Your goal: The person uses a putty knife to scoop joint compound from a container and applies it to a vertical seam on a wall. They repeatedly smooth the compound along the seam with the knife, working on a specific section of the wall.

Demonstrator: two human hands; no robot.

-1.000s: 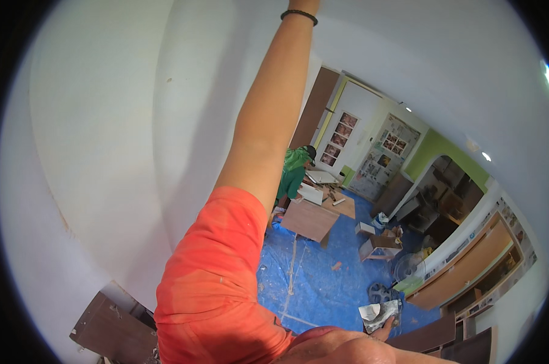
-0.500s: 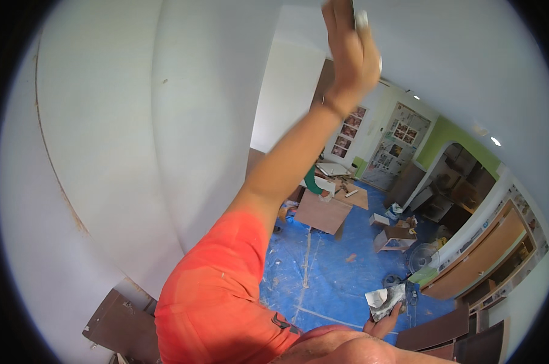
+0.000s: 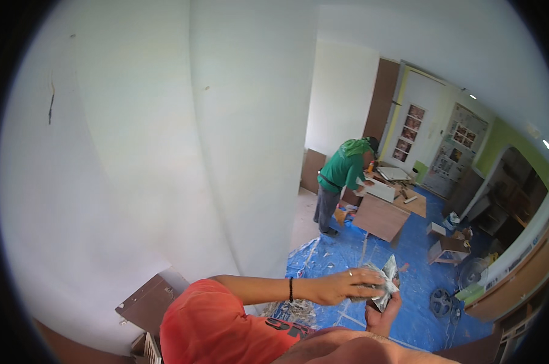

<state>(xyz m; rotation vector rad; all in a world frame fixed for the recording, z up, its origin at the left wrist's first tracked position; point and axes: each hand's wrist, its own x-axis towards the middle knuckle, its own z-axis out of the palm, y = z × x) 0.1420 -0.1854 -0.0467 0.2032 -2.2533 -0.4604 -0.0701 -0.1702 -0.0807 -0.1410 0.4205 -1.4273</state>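
Note:
My left hand [image 3: 335, 287], with a dark band at the wrist, reaches across to a crumpled silvery foil-like packet [image 3: 389, 271]. Its fingers are bent together over the packet's left side. Something flat and greyish shows under them, but I cannot make out what it is. From below, my right hand [image 3: 385, 314] grips the packet, thumb up along its near side. The packet's contents are hidden. My left arm is in a red sleeve [image 3: 204, 318].
A person in green [image 3: 346, 167] bends over a work table [image 3: 380, 217] with boards and tools. Blue sheeting [image 3: 347, 258] covers the floor. A fan [image 3: 473, 273] and a small cabinet [image 3: 449, 249] stand to the right. A pale wall [image 3: 244, 121] rises close on the left; brown panels [image 3: 148, 301] lean below.
My left hand has come down from high near the ceiling to the packet in my right hand. The view has swung left, bringing the person in green fully into sight.

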